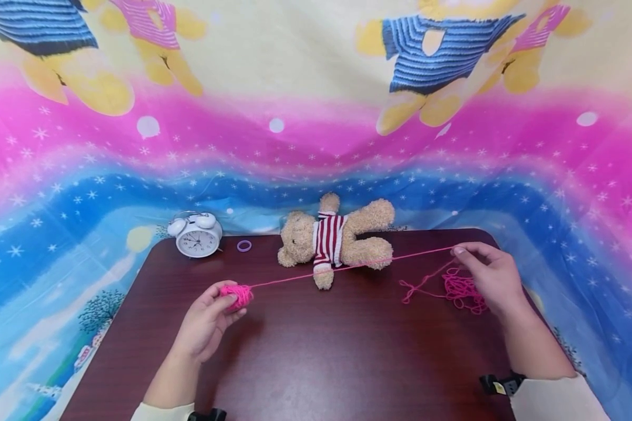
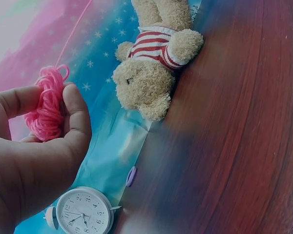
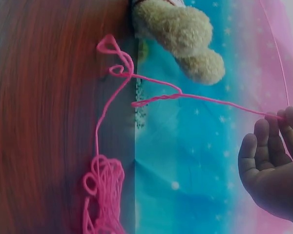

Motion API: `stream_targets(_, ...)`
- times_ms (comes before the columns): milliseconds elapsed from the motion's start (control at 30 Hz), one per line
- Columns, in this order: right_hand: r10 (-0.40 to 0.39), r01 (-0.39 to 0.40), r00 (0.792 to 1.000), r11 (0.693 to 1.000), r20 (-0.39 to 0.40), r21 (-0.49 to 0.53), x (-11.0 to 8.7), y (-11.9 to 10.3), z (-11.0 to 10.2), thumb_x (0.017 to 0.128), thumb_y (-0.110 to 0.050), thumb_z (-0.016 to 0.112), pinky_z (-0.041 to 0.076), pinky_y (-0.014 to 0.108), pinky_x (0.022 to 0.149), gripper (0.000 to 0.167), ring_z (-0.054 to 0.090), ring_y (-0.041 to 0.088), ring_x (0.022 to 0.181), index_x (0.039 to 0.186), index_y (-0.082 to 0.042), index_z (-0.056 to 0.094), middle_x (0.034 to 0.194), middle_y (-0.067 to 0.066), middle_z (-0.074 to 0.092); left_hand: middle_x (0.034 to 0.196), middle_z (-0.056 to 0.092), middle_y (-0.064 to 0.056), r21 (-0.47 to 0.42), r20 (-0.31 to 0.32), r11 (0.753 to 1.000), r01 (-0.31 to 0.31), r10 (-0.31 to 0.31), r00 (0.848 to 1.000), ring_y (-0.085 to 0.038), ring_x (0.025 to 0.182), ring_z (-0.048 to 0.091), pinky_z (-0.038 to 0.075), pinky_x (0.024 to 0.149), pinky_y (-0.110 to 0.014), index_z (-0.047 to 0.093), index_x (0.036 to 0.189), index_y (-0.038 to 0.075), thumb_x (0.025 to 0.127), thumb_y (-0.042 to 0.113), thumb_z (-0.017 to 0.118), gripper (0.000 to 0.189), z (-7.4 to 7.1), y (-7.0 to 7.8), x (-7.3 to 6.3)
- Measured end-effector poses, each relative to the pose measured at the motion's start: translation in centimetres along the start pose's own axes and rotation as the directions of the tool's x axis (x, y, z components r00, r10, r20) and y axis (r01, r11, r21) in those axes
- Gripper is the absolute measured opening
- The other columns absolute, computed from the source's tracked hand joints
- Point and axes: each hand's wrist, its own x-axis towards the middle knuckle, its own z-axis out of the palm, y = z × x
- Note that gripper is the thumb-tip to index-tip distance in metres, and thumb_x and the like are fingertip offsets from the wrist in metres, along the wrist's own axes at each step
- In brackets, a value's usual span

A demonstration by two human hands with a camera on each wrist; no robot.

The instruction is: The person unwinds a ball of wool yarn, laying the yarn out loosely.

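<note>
My left hand [image 1: 205, 327] grips a small wound ball of pink yarn [image 1: 237, 297] between thumb and fingers; loops stick out at its top in the left wrist view. From the ball a taut strand [image 1: 289, 279] runs up and right across the table to my right hand [image 1: 492, 280]. Thumb and forefinger of that hand pinch the strand, while the other fingers curl loosely in the right wrist view. Below the right hand lies a loose heap of pink yarn [image 1: 460, 290] on the table, and a twisted, looped length [image 3: 156, 97] rises from it to the pinching fingertips.
A teddy bear [image 1: 329, 238] in a red-and-white striped shirt lies on its side at the table's back, behind the strand. A white alarm clock [image 1: 198, 241] and a purple ring [image 1: 244, 246] are at back left. Patterned cloth [image 1: 305, 134] surrounds the dark table [image 1: 347, 356].
</note>
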Motion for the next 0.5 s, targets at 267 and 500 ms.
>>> stream_targets(267,0.041,-0.037,0.998,0.996,-0.05,0.081,0.3,0.9,-1.9,0.101,-0.036,0.07,0.056,0.014,0.074,0.035,0.071,-0.001,0.085,0.119,-0.007,0.073,0.094,-0.019,0.075,0.113,0.068,-0.002,0.02,-0.013,0.999,-0.032,0.032,0.999,-0.016,0.101,0.069,0.059,0.088,-0.031,0.05,0.129,0.001,0.106,0.011,0.059,0.027,-0.9,0.1,-0.2)
stream_targets(500,0.078,-0.065,0.994,0.986,-0.081,0.154,0.4,1.8,-3.6,0.099,-0.03,0.073,0.057,0.015,0.07,0.026,0.071,0.001,0.077,0.116,-0.01,0.076,0.089,-0.017,0.075,0.117,0.069,-0.001,0.042,-0.035,0.999,-0.032,0.033,0.999,-0.016,0.1,0.068,0.058,0.086,-0.027,0.052,0.128,0.003,0.106,0.014,0.061,0.027,-1.8,0.2,-0.5)
